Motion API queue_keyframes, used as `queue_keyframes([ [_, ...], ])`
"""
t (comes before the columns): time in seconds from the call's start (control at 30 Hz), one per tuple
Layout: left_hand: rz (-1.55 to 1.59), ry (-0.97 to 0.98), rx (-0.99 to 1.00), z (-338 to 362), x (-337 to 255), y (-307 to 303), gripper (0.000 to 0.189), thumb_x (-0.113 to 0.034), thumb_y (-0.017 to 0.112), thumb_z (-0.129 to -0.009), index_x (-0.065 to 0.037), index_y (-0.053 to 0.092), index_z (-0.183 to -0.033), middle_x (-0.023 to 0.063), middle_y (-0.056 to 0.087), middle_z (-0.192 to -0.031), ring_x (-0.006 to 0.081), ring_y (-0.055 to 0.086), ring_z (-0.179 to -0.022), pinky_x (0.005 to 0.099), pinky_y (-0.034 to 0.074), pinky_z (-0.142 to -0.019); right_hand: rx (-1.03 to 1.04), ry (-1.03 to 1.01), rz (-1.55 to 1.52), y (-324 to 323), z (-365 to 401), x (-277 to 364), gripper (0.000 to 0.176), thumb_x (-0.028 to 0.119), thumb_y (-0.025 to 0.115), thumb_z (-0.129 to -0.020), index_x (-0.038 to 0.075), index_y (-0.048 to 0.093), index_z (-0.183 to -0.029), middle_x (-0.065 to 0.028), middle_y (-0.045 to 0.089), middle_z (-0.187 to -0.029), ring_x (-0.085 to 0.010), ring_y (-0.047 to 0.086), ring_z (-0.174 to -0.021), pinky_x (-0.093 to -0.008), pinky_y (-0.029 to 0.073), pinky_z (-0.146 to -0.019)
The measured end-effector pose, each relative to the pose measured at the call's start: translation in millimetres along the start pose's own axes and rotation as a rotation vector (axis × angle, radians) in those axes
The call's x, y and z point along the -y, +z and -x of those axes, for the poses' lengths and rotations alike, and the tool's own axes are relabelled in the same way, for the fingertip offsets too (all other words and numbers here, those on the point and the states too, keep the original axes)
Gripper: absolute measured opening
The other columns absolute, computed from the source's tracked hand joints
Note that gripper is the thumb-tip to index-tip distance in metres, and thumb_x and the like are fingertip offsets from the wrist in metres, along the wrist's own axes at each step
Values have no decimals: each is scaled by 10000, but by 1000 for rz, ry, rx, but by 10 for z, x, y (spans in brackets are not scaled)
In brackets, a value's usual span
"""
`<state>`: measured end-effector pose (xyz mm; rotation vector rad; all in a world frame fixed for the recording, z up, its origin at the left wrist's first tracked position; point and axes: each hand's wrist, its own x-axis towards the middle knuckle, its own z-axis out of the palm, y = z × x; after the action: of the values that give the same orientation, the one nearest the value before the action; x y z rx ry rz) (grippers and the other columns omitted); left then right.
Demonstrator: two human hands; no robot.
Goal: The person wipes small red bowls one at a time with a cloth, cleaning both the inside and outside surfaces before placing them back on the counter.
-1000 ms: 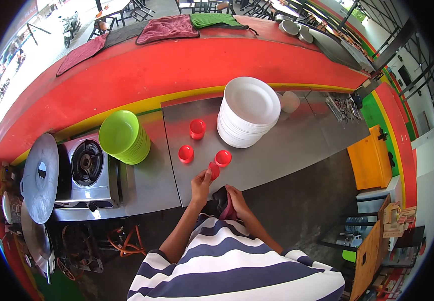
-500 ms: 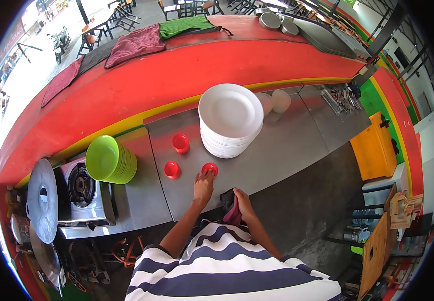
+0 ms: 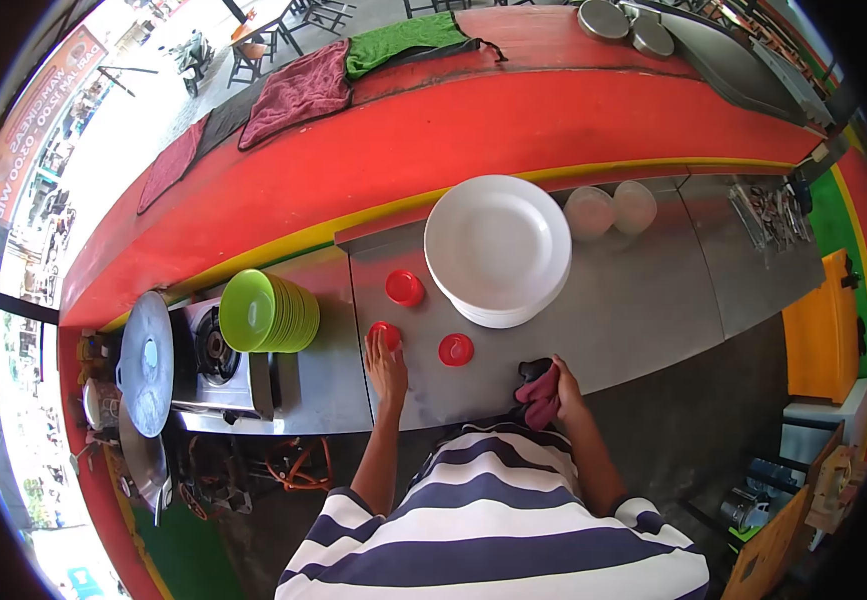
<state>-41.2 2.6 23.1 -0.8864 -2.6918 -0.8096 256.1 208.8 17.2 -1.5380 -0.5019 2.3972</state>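
Three red cups stand on the steel counter: the left one (image 3: 384,332) under the fingers of my left hand (image 3: 386,372), a second (image 3: 404,288) behind it, a third (image 3: 456,350) to the right. My left hand reaches over the left cup with fingers stretched out, partly covering it. In my right hand (image 3: 569,388), close to the counter's front edge, a dark red and black cloth (image 3: 540,392) is bunched up. A tall stack of white plates (image 3: 498,245) rises behind the right cup.
Green bowls (image 3: 263,312) are stacked at the left beside a gas stove (image 3: 218,350) and a large metal lid (image 3: 146,362). Two translucent containers (image 3: 590,212) and cutlery (image 3: 773,215) lie at the back right. Cloths (image 3: 298,90) drape over the red wall.
My left hand has moved from the right cup to the left cup. My right hand has shifted slightly right and up with the cloth. The whole view has turned.
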Motion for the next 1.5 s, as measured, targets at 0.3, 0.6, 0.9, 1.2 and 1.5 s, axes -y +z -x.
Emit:
queue_keyframes([
  [0.3, 41, -63, -45, -139, 177, 9, 250, -199, 539, -981, -41, 648, -1141, 128, 661, -1161, 304, 588, -1175, 462, 422, -997, -32, -5, -27, -67, -63, 288, 423, 521, 646, -881, 127, 549, -998, -67, 645, -898, -223, 661, -844, -406, 556, -775],
  [0.6, 1301, -444, 620, -221, -1037, -796, 360, -359, 389, -1064, -74, 488, -1259, 67, 544, -1197, 204, 578, -1121, 458, 513, -983, 346, 4, -202, 470, 420, 470, 393, 442, 617, -919, 90, 580, -1088, -77, 643, -1046, -213, 643, -949, -372, 526, -878],
  [0.9, 1048, -324, 526, 206, -1556, -785, 366, -385, 371, -1072, -64, 501, -1191, 49, 544, -1051, 103, 514, -947, 243, 442, -826, 448, -794, 686, 1316, 774, -120, 436, 214, 623, -954, 13, 486, -1315, -123, 607, -1148, -191, 590, -1066, -339, 468, -943],
  [1.2, 1174, -616, 700, 225, -1193, -1037, 498, -467, 393, -1035, -19, 602, -1099, 63, 641, -946, 128, 601, -806, 283, 486, -719, 216, -767, 352, 1447, 1108, -180, 273, 255, 586, -983, 17, 596, -1117, -39, 621, -870, -88, 538, -787, -270, 464, -713],
  [1.5, 2051, -586, 890, 495, -1019, -792, 470, -465, 362, -1022, -83, 535, -1234, 86, 592, -1154, 188, 597, -1000, 346, 499, -884, 261, -1274, 547, 1923, 1687, -793, 352, 186, 474, -1001, 45, 529, -1318, -107, 580, -1180, -231, 540, -1106, -350, 370, -1007],
])
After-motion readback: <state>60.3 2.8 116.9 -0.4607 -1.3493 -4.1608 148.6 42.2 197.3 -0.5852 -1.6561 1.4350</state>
